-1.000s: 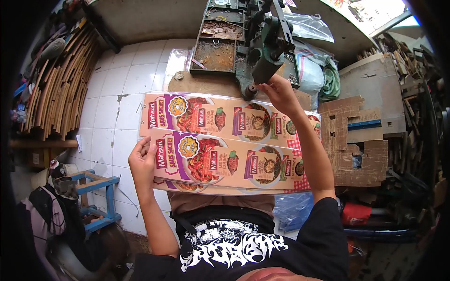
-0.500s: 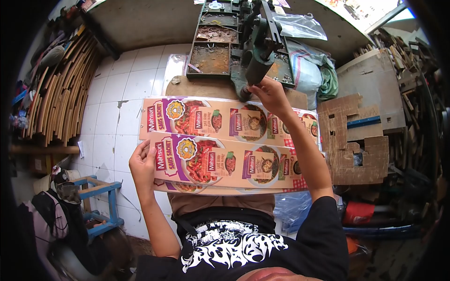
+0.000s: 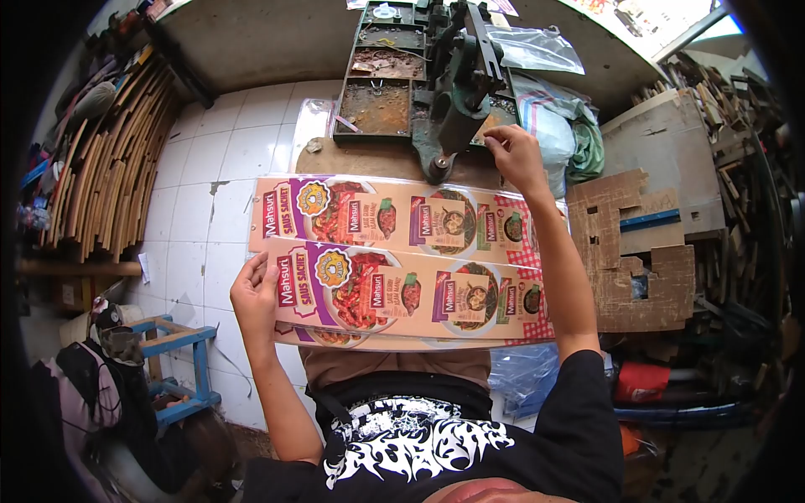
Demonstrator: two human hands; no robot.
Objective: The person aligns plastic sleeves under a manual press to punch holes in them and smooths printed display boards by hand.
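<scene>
- Your right hand (image 3: pixel 516 159) has moved to the right since the earlier frame, away from the foot of the hand press (image 3: pixel 459 113); the two now stand apart.
- Far left: wooden strips (image 3: pixel 113 155) lean in a dense stack, with a blue frame (image 3: pixel 199 360) on the floor below.
- Left of centre: your left hand (image 3: pixel 254 289) is closed on the left end of the front printed sheet (image 3: pixel 429 293), thumb at its edge.
- Centre: the front printed sheet lies across your lap, overlapping the rear printed sheet (image 3: pixel 331 230), whose far edge is just before the press.
- Behind the sheets: a compartment tray (image 3: pixel 377 109) holding small bits flanks the press on the left.
- Right of the press: your right hand hangs with fingers bent and thumb near the fingertips, a narrow gap; whether anything small is held, you cannot tell.
- Farther right: a white sack (image 3: pixel 547 134) lies near that hand; beyond it, a notched brown board (image 3: pixel 616 281) carries a blue strip (image 3: pixel 650 220).
</scene>
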